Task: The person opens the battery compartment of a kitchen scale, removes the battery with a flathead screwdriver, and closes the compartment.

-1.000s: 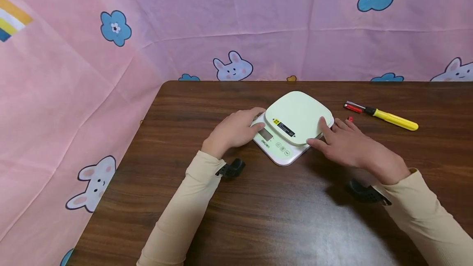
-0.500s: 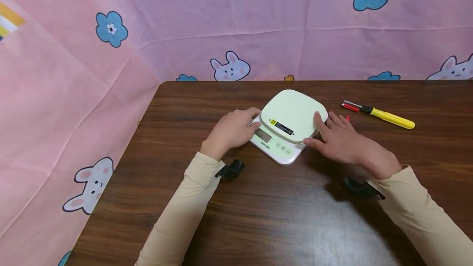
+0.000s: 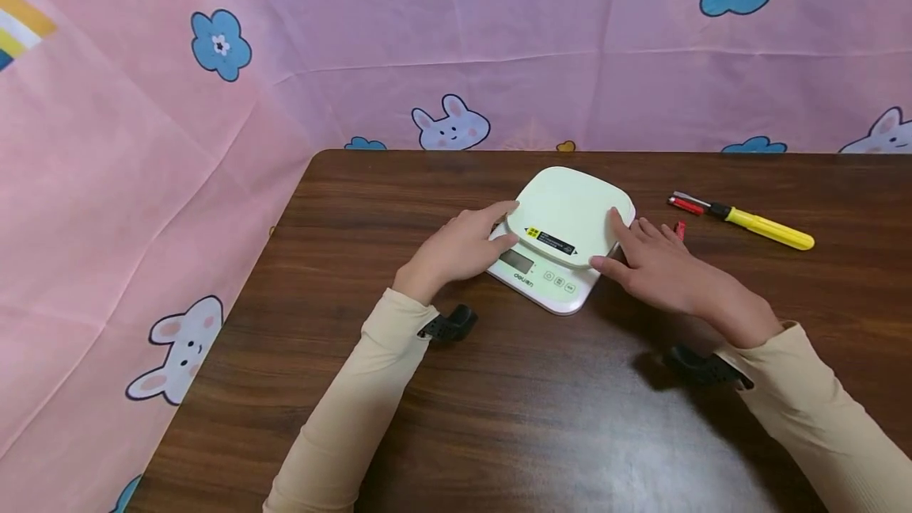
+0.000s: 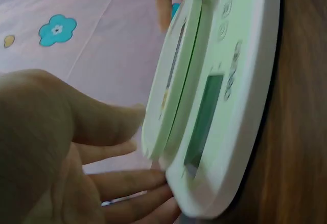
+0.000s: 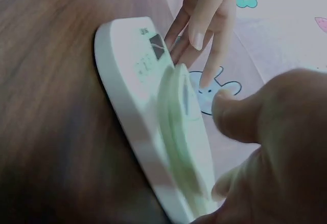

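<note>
A pale green and white kitchen scale [image 3: 570,216] lies on the table, set slightly askew, with its small display [image 3: 517,261] and several buttons facing the person. My left hand [image 3: 456,250] is at its left corner; in the left wrist view its fingers [image 4: 127,183] touch the side of the scale's base. At the right side, my right hand [image 3: 670,271] has its fingers spread, thumb near the platform's front corner and index finger over the platform's edge. Neither hand curls round the scale. The right wrist view shows the right thumb [image 5: 237,116] beside the platform.
Beyond the right hand lies a screwdriver with a yellow handle [image 3: 773,229], a red piece [image 3: 685,205] beside its tip. Another small red piece [image 3: 680,229] is partly hidden by the right hand. A patterned cloth [image 3: 541,46] hangs behind the dark wooden table [image 3: 527,418].
Between both hands, the scale has turned slightly counterclockwise, so its front edge lies more level in the head view. The hands have stayed at its sides; the camera view has shifted a little.
</note>
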The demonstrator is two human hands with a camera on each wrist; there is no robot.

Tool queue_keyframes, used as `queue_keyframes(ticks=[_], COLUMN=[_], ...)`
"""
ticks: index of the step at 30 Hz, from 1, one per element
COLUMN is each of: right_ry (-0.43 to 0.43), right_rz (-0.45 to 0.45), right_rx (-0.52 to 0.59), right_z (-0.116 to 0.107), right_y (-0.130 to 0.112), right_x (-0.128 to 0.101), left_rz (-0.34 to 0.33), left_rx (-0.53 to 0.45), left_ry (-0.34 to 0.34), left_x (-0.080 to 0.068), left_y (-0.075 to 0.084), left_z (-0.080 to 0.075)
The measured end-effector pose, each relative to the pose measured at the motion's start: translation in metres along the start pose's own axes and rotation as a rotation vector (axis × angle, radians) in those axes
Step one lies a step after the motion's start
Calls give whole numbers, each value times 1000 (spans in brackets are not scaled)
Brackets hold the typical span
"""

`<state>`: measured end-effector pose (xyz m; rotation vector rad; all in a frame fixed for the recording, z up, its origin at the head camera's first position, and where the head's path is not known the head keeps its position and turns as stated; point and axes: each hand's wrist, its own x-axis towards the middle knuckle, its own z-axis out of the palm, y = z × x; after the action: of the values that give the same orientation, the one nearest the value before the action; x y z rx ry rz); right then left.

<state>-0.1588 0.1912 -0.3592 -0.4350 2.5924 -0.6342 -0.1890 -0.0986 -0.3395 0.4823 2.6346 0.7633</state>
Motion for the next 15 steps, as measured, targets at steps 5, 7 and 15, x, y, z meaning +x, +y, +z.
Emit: queue_keyframes(ticks=[5, 7, 15], right_ry=[37, 36, 47], right_rz=[-50, -52, -51], right_rx=[99, 111, 53], right_z=[6, 6, 5], right_y=[9, 9, 2], right_x=[5, 6, 6], left_rz=[-28, -30, -3], left_rx=[9, 19, 73], left_ry=[-8, -15, -38], left_x=[0, -1, -5], left_y=[7, 9, 15], left_z=[0, 0, -3])
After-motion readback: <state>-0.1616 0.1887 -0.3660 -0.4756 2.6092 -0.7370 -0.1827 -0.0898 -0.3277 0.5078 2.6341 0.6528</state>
